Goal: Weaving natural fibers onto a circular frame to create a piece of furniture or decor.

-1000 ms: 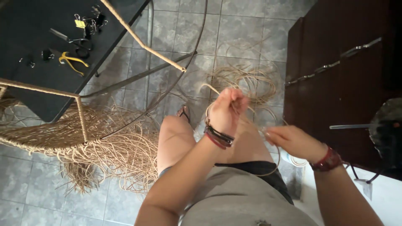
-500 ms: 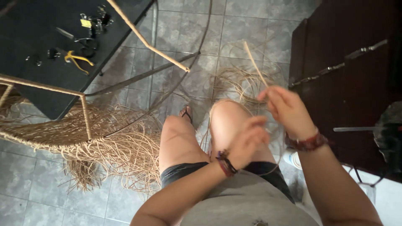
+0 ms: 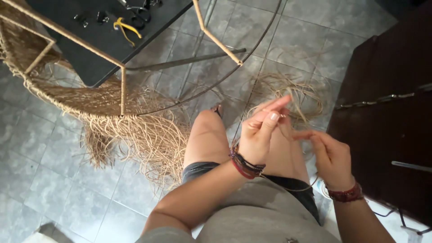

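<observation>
On the left, the woven frame trailed loose fibres over the tiled floor. Above the knees, the left hand pinched a thin fibre strand, and just beside it the right hand curled, fingertips closing toward it.

Yellow-handled pliers on black table; dark cabinet opposite.
</observation>
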